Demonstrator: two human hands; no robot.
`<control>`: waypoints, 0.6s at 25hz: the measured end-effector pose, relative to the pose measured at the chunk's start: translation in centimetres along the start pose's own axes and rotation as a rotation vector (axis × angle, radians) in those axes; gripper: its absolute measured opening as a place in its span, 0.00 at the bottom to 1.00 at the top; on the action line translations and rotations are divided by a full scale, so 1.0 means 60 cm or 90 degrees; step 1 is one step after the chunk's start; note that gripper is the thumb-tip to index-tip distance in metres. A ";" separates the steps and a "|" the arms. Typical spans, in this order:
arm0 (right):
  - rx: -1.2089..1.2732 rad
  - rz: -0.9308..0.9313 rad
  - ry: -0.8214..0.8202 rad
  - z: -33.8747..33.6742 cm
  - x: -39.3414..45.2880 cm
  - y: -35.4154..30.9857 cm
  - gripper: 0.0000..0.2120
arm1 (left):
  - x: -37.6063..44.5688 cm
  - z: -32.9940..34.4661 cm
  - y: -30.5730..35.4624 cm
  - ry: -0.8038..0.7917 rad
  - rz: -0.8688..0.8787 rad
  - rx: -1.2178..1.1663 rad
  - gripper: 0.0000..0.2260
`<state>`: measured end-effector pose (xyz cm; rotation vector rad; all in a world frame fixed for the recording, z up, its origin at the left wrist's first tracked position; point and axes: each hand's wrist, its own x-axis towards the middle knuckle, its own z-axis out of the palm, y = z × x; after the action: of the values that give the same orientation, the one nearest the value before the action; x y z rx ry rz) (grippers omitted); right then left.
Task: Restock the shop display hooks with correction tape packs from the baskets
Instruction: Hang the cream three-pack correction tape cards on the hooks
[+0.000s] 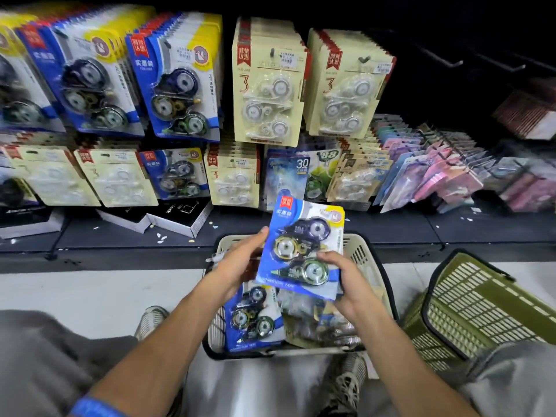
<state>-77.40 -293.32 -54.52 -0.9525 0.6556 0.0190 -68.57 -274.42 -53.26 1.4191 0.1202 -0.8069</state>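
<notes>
A blue correction tape pack (304, 248) with three dispensers is lifted over the cream basket (364, 260). My right hand (350, 284) grips its lower right corner, thumb across the front. My left hand (240, 263) supports its left edge with straight fingers. Another blue pack (252, 320) lies in the basket beside several clear-wrapped packs (319, 320). Matching blue packs hang on hooks in the top row (177, 79) and in the lower row (177, 173).
Cream three-packs (267, 82) fill neighbouring hooks. Pink and purple packs (445, 173) hang at the right. Bare hooks (442, 60) stick out at the upper right. A green basket (481, 305) stands to the right on the floor. Black boxes (177, 216) lie on the shelf base.
</notes>
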 end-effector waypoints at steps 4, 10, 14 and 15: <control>0.101 -0.045 0.034 -0.004 0.006 -0.023 0.05 | 0.012 -0.026 0.017 0.147 0.041 -0.054 0.18; -0.012 0.066 0.026 -0.005 0.010 0.015 0.05 | 0.008 -0.028 -0.007 -0.020 -0.003 0.036 0.25; -0.114 0.169 0.040 -0.005 0.017 0.069 0.11 | 0.027 -0.041 -0.042 -0.014 -0.054 0.095 0.26; -0.144 0.179 0.056 -0.012 0.019 0.079 0.11 | 0.029 -0.048 -0.056 -0.016 -0.101 0.165 0.24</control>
<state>-78.24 -291.38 -58.94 -1.0757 0.8792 0.3077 -68.06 -272.38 -57.52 1.6574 0.1131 -0.9990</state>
